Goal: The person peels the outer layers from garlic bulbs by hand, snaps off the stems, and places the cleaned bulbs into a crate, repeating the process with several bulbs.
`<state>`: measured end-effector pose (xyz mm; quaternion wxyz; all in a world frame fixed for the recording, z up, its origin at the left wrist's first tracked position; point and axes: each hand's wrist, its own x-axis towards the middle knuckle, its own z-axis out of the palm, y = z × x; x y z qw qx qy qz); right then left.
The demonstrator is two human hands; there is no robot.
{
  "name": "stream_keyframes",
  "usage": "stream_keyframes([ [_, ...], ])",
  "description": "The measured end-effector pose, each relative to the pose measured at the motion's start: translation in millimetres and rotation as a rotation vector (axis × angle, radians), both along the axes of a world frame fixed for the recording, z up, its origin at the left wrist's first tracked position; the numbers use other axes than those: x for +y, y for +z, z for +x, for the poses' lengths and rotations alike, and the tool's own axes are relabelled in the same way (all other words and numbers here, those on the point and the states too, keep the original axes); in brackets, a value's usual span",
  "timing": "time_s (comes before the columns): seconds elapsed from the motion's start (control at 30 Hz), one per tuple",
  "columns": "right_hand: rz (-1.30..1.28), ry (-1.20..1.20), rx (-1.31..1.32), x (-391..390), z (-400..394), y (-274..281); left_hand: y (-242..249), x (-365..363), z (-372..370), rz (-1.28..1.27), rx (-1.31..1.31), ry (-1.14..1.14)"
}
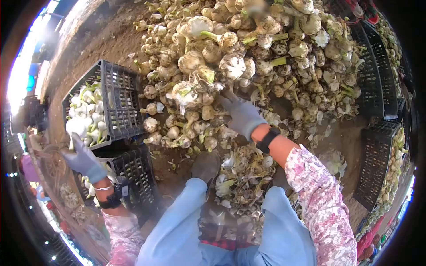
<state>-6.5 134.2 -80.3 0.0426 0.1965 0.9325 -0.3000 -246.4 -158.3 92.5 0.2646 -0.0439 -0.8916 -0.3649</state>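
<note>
My left hand (82, 160), in a grey glove, is at the left beside the upper black crate. Its fingertips are closed at the stem of a large white garlic bulb (78, 126), which overlaps the peeled garlic in that crate. In the middle, my right hand (243, 119), gloved too, reaches into the big heap of garlic bulbs (233, 66). Its fingertips meet the soil-stained bulbs at the heap's near edge and partly blend into them, so I cannot tell whether they grip one.
The upper black crate (122, 99) tilts beside the heap, above a second black crate (135, 170). Loose garlic skins (248, 177) are piled between my knees. More crates (377, 164) with garlic line the right side. Brown dirt ground (104, 37) shows at upper left.
</note>
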Motion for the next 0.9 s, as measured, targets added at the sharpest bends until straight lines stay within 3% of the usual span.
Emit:
stream_keyframes([
  [0.03, 0.03, 0.062, -0.089, 1, -7, -1, 4, 0, -5, -0.132, 0.009, 0.094],
  [0.13, 0.228, 0.318, -0.436, 8, -22, -1, -24, 28, 27, 0.11, -0.017, -0.247],
  [0.23, 0.288, 0.313, -0.259, 13, -4, -8, -50, 56, 70, 0.124, -0.274, -0.6],
  [0.33, 0.118, 0.009, -0.246, 20, 28, 2, -75, 72, 107, 0.345, -0.583, -0.901],
  [0.43, -0.402, -0.524, -0.191, 19, 57, -3, -82, 80, 144, 0.359, -0.895, -0.973],
  [0.47, -0.603, -0.701, -0.154, 17, 69, -18, -85, 84, 149, 0.348, -0.935, -1.111],
  [0.5, -1.25, -0.924, 0.221, 7, 92, -71, -91, 87, 152, 0.301, -1.083, -1.115],
  [0.53, -1.402, -0.797, 0.261, 5, 98, -50, -97, 91, 156, 0.248, -1.233, -1.116],
  [0.6, -1.686, -0.52, 0.344, 2, 97, 16, -108, 109, 164, 0.113, -1.05, -1.258],
  [0.63, -1.669, -0.514, 0.283, -3, 99, 18, -112, 120, 168, 0.046, -0.953, -1.321],
  [0.73, -1.581, -0.452, 0.151, -9, 102, 24, -122, 149, 181, 0.22, -1.067, -1.423],
  [0.8, -1.486, -0.357, 0.135, -9, 104, 28, -129, 158, 187, 0.408, -1.37, -1.379],
  [0.9, -1.66, -0.481, 0.217, -6, 109, 38, -123, 165, 197, 0.548, -1.493, -1.337],
])
